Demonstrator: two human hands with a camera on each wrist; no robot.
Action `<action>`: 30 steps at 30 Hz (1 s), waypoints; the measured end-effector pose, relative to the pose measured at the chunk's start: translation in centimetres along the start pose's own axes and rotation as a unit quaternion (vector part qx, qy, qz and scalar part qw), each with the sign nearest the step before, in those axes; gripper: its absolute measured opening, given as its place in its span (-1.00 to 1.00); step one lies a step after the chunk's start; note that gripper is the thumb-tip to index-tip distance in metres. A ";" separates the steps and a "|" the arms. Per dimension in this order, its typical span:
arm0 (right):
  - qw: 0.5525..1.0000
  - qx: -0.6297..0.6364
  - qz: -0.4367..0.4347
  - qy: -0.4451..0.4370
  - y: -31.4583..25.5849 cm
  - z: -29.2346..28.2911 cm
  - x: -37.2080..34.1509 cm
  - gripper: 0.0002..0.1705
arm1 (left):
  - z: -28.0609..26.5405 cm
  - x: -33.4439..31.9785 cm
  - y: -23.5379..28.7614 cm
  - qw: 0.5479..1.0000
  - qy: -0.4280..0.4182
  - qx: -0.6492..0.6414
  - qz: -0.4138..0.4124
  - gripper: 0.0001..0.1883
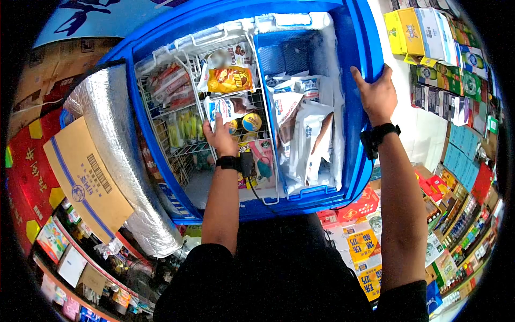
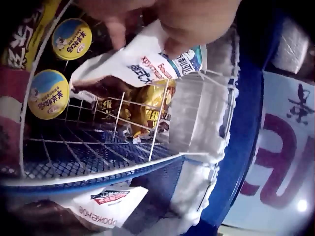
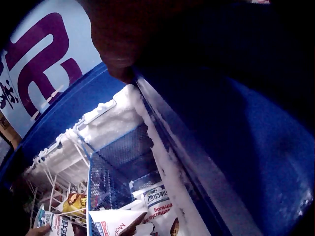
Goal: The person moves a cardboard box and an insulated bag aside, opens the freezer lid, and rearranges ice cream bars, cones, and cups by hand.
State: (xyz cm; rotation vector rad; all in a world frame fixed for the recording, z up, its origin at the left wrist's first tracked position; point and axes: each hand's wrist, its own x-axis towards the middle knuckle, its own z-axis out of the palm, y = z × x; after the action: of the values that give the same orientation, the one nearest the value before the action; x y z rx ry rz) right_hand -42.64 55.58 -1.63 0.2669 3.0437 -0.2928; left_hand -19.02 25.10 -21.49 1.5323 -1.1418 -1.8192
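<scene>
My left hand (image 1: pixel 221 138) reaches into a wire basket of the blue chest freezer. It pinches a white-and-blue wrapped ice cream (image 2: pixel 133 64), thumb on one side and fingers on the other. In the head view, the ice cream (image 1: pixel 236 107) lies below a yellow-gold ice cream packet (image 1: pixel 230 79). Two round ice cream tubs with yellow lids (image 2: pixel 72 39) sit close beside my left hand. My right hand (image 1: pixel 377 96) grips the blue rim (image 1: pixel 365 32) at the freezer's right side. In the right wrist view, that hand (image 3: pixel 118 44) is dark, its fingers largely hidden.
White ice cream packs (image 1: pixel 311 134) fill part of the blue basket on the right. Red packets (image 1: pixel 170 86) and green-yellow ones (image 1: pixel 184 127) lie in the left baskets. Frost (image 3: pixel 165 162) coats the inner walls. A cardboard box (image 1: pixel 88 180) leans by a silver foil roll (image 1: pixel 115 145) at left.
</scene>
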 end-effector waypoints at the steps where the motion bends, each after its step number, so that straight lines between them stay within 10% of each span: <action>1: 1.000 0.003 -0.003 0.001 0.1 0.1 0.0 0.03 | -0.5 0.4 -0.4 0.997 -0.022 0.031 0.060 -0.72; 10: 1.000 -0.008 -0.005 0.000 0.6 0.4 -0.1 0.05 | -1.4 0.1 2.1 0.851 0.054 0.390 0.348 -0.63; 14: 1.000 0.006 -0.016 0.008 0.4 0.2 0.0 0.06 | -1.3 -0.6 4.1 0.873 0.030 0.427 0.235 -0.62; 17: 1.000 -0.008 -0.017 0.019 0.8 0.8 0.2 0.06 | -1.6 0.1 4.3 0.869 -0.016 0.378 0.318 -0.59; 20: 1.000 0.009 0.005 -0.023 -0.1 -0.4 -0.2 0.09 | -2.3 1.2 5.7 0.754 -0.073 0.518 0.397 -0.52; 26: 0.927 -0.056 -0.270 0.255 0.7 1.1 -2.2 -0.04 | -1.2 1.7 8.7 0.731 -0.140 0.582 0.326 -0.62; 30: 0.936 0.173 -0.303 -0.053 -4.2 4.7 -10.4 -0.28 | -1.3 1.4 10.3 0.706 -0.165 0.602 0.335 -0.58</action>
State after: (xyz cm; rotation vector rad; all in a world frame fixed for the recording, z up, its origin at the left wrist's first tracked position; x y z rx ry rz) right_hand -32.90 48.85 -4.59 -0.6674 2.8610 -0.8444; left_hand -19.57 18.22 -13.65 0.9346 -2.9283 -0.7212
